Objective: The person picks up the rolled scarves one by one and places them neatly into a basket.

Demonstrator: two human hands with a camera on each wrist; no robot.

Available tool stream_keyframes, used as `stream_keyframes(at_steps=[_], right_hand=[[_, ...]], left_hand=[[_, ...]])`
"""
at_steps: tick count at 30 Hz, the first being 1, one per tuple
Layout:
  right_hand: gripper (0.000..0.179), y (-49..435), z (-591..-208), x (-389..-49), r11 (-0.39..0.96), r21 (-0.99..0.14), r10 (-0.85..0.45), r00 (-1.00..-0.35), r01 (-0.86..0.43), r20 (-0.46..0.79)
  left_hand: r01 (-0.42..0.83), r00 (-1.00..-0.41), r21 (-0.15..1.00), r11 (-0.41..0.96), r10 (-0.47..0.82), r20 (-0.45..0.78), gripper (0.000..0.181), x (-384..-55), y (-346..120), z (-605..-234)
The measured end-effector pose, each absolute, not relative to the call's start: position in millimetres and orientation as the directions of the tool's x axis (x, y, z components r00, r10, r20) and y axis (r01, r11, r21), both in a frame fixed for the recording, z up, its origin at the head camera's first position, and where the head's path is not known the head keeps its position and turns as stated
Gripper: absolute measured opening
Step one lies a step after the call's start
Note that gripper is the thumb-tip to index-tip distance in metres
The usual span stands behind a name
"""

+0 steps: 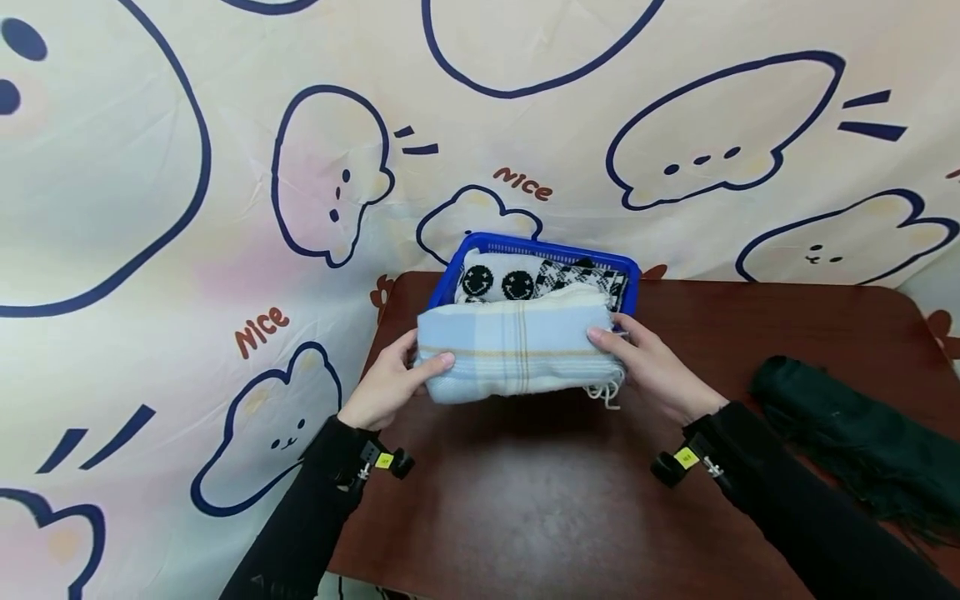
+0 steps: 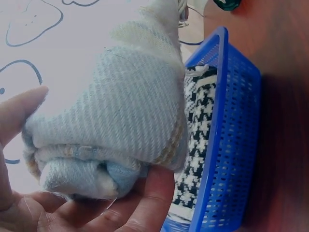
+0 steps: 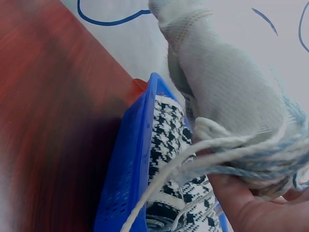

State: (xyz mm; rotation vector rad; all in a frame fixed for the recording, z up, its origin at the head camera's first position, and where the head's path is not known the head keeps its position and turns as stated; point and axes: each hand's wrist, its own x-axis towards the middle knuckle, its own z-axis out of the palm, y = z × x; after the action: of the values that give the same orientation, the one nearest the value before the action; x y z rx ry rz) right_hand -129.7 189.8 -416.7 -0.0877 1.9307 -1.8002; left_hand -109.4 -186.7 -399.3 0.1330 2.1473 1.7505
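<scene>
Between my two hands is a folded, rolled light blue plaid scarf [image 1: 517, 346] with white fringe [image 1: 604, 392] at its right end. My left hand [image 1: 393, 375] grips its left end, thumb on the near face and fingers beneath, as the left wrist view shows. At the other end my right hand [image 1: 648, 362] holds it, thumb on the near face, the fringe hanging over the fingers in the right wrist view. Just behind and partly under the scarf stands a blue plastic basket [image 2: 236, 96]. Inside it lie a black-and-white houndstooth scarf [image 2: 198, 121] and white fabric with black smiley faces [image 1: 497, 277].
A dark green rolled scarf [image 1: 855, 425] with fringe lies at the right of the brown wooden table [image 1: 555, 508]. Behind the table hangs a pale backdrop cloth [image 1: 487, 133] printed with cartoon outlines. The basket stands near the table's back edge, close to this cloth.
</scene>
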Motion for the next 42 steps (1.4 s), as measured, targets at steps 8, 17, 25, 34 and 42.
stream_keyframes(at_steps=[8,17,25,34,42], right_hand=[[0.083,185,-418,-139,0.107,-0.948,-0.348,-0.882,0.3,-0.318],[0.086,177,-424,-152,-0.012,-0.935,-0.337,-0.882,0.355,-0.331],[0.087,170,-432,-167,-0.035,-0.923,-0.324,-0.878,0.382,-0.351],[0.083,165,-437,-184,-0.022,-0.926,-0.302,-0.885,0.377,-0.353],[0.088,168,-441,-199,-0.008,-0.923,-0.282,-0.886,0.386,-0.368]], left_hand=[[-0.163,-0.939,0.962,0.217,0.266,-0.219,0.06,-124,-185,-396],[-0.193,-0.952,0.951,0.24,0.19,-0.242,0.063,-148,-181,-393],[-0.222,-0.951,0.94,0.258,0.157,-0.267,0.071,-168,-180,-393],[-0.27,-0.944,0.937,0.22,0.133,-0.303,0.07,-189,-176,-396],[-0.286,-0.942,0.935,0.208,0.116,-0.314,0.068,-209,-167,-403]])
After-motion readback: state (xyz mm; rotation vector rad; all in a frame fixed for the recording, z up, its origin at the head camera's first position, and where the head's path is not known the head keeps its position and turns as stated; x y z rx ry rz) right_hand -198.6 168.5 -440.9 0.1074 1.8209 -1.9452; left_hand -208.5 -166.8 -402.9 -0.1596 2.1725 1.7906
